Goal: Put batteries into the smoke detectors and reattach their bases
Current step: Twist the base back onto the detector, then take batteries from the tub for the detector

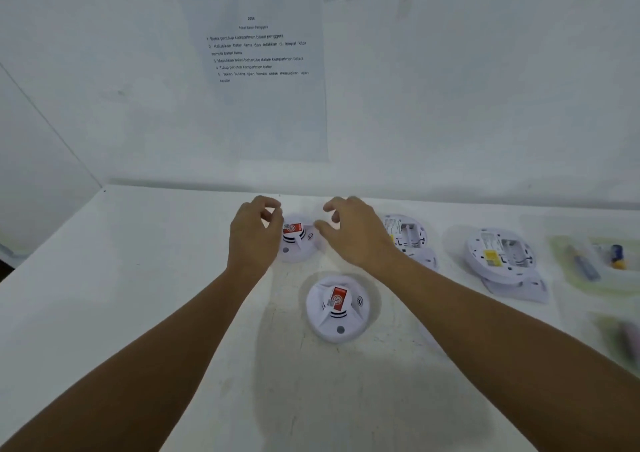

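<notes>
Both hands, left hand (254, 231) and right hand (349, 229), hover loosely curled, holding nothing, either side of the far detector (297, 240) on the table (138, 278), so best settle it flat

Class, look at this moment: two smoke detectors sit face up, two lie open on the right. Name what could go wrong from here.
1. Both open detectors lie on their loose bases near the table's right side; a nudge could slide them apart.
2. The right forearm stretches beside the other open detector and might knock it.
3. The batteries sit far right, a long reach across.
</notes>
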The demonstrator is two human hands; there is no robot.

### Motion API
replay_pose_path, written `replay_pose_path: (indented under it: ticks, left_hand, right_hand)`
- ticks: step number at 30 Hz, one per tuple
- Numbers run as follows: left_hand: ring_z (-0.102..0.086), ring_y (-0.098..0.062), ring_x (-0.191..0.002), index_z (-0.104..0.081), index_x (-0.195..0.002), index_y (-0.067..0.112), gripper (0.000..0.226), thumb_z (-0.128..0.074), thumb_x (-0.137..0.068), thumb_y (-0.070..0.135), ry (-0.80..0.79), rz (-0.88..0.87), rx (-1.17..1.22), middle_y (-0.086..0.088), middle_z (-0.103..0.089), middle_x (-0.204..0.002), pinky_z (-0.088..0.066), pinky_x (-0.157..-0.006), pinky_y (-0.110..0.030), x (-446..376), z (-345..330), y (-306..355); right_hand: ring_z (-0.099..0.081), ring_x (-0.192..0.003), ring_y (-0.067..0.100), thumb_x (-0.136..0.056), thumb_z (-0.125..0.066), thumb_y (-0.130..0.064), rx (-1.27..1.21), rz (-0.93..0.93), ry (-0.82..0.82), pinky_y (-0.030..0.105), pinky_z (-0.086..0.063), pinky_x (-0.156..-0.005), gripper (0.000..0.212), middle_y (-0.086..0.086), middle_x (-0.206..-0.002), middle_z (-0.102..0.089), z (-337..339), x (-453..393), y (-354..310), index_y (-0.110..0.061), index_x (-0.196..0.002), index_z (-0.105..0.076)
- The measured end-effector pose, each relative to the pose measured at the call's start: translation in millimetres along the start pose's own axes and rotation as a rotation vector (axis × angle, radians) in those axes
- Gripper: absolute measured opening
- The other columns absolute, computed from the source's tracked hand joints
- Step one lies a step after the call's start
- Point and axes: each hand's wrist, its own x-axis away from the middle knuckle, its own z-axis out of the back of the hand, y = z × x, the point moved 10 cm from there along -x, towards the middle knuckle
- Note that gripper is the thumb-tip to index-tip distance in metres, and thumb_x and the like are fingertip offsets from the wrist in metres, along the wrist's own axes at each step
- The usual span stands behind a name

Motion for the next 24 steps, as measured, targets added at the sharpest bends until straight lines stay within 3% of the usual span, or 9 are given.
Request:
replay_pose_path:
  ticks: [3, 6, 10, 14, 17, 20, 22, 24]
  left_hand:
    - [-0.059, 0.001, -0.062, -0.068, -0.096, 0.019, 0.011, -0.059, -0.101, 0.022, -0.038, 0.041, 0.170, 0.008, -0.064, -0.070, -0.050, -0.060, -0.019, 10.6, -9.7, 20.7]
    - [-0.056, -0.002, -0.057, -0.068, -0.090, 0.020, 0.012, -0.060, -0.099, 0.021, -0.073, 0.019, 0.203, 0.008, -0.060, -0.061, -0.044, -0.057, -0.014, 21.9, -23.7, 42.6]
    - [-0.051, -0.003, -0.055, -0.068, -0.090, 0.022, 0.013, -0.061, -0.100, 0.024, -0.125, 0.008, 0.192, 0.013, -0.056, -0.057, -0.042, -0.054, -0.011, 37.0, -43.4, 61.2]
    - [-0.058, -0.006, -0.065, -0.068, -0.096, 0.019, 0.012, -0.061, -0.101, 0.027, -0.159, 0.045, 0.233, 0.007, -0.063, -0.070, -0.045, -0.058, -0.017, 50.8, -55.4, 73.8]
    - [-0.059, -0.015, -0.081, -0.068, -0.106, 0.017, 0.018, -0.061, -0.102, 0.033, -0.202, 0.221, 0.421, 0.001, -0.067, -0.089, -0.047, -0.072, -0.027, 57.2, -65.3, 76.9]
    - [-0.060, -0.018, -0.080, -0.068, -0.112, 0.013, 0.035, -0.063, -0.100, 0.046, -0.279, 0.583, 0.720, -0.007, -0.072, -0.099, -0.049, -0.070, -0.028, 73.5, -86.8, 73.7]
    - [-0.069, -0.025, -0.089, -0.070, -0.114, 0.010, 0.049, -0.063, -0.096, 0.055, -0.388, 0.752, 0.902, -0.012, -0.074, -0.104, -0.053, -0.076, -0.032, 91.1, -102.3, 83.6]
    - [-0.073, -0.031, -0.100, -0.075, -0.117, 0.009, 0.061, -0.060, -0.093, 0.064, -0.546, 0.793, 1.032, -0.015, -0.075, -0.117, -0.056, -0.087, -0.039, 106.0, -116.7, 104.7]
  right_hand:
    - [-0.050, -0.119, 0.028, -0.095, -0.058, -0.054, 0.255, -0.008, 0.100, 0.042, -0.046, -0.095, 0.052, 0.006, -0.128, -0.054, 35.4, 12.2, 11.0, -0.022, -0.136, -0.055]
    - [-0.040, -0.129, 0.035, -0.086, -0.060, -0.069, 0.413, -0.170, -0.003, 0.046, -0.039, -0.103, 0.078, 0.014, -0.142, -0.042, 48.8, 24.8, 46.3, -0.023, -0.146, -0.040]
    - [-0.037, -0.133, 0.038, -0.081, -0.066, -0.072, 0.362, -0.306, -0.211, 0.049, -0.040, -0.102, 0.098, 0.018, -0.145, -0.036, 43.1, 41.7, 88.7, -0.021, -0.152, -0.025]
    - [-0.040, -0.129, 0.036, -0.076, -0.081, -0.053, 0.170, -0.210, -0.134, 0.043, -0.042, -0.099, 0.106, 0.017, -0.140, -0.038, 46.3, 49.1, 87.7, -0.019, -0.155, -0.020]
    - [-0.042, -0.128, 0.028, -0.069, -0.088, -0.048, -0.069, -0.101, -0.022, 0.037, -0.041, -0.101, 0.116, 0.012, -0.140, -0.039, 59.4, 58.1, 75.4, -0.024, -0.157, -0.016]
    - [-0.040, -0.124, 0.013, -0.069, -0.090, -0.042, -0.240, 0.030, 0.046, 0.022, -0.037, -0.094, 0.118, 0.003, -0.140, -0.038, 76.6, 70.9, 59.3, -0.028, -0.158, -0.014]
    - [-0.039, -0.122, 0.005, -0.069, -0.091, -0.041, -0.318, 0.093, 0.069, 0.010, -0.035, -0.087, 0.118, -0.003, -0.139, -0.037, 87.3, 79.8, 50.7, -0.030, -0.158, -0.014]
    - [-0.043, -0.123, 0.003, -0.068, -0.092, -0.043, -0.379, 0.127, 0.077, 0.009, -0.037, -0.089, 0.118, -0.006, -0.139, -0.039, 94.7, 87.5, 46.0, -0.033, -0.158, -0.015]
